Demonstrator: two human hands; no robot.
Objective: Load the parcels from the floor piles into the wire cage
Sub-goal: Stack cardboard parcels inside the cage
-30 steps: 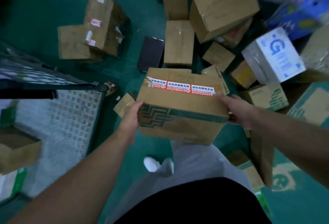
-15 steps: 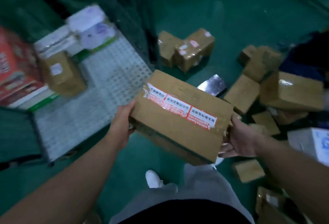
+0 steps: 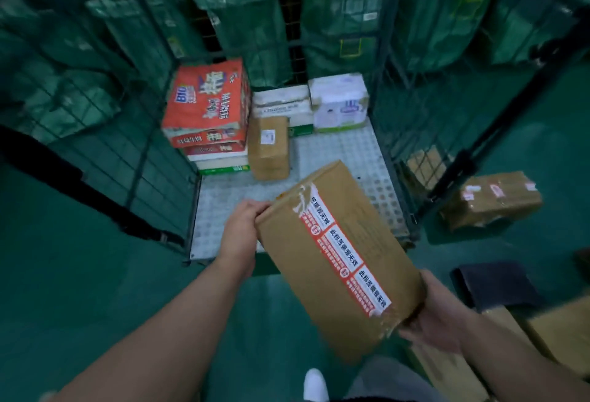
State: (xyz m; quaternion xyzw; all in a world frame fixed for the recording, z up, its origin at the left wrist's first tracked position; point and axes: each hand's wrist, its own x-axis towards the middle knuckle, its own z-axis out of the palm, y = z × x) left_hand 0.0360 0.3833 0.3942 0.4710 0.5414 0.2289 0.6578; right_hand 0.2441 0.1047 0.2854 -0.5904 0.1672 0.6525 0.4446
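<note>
Mesh walls of the wire cage (image 3: pixel 150 152) rise around a perforated floor plate, open toward the person. Over its front edge a long cardboard box (image 3: pixel 338 261) with red-and-white tape is held tilted in the air, touching nothing below. At the back of the cage lie stacked red cartons (image 3: pixel 207 108), a white pack (image 3: pixel 340 101) and a small brown parcel (image 3: pixel 269 148). The left hand (image 3: pixel 241 226) grips the box's far corner with curled fingers; the right hand (image 3: pixel 437 315) clasps its near corner.
</note>
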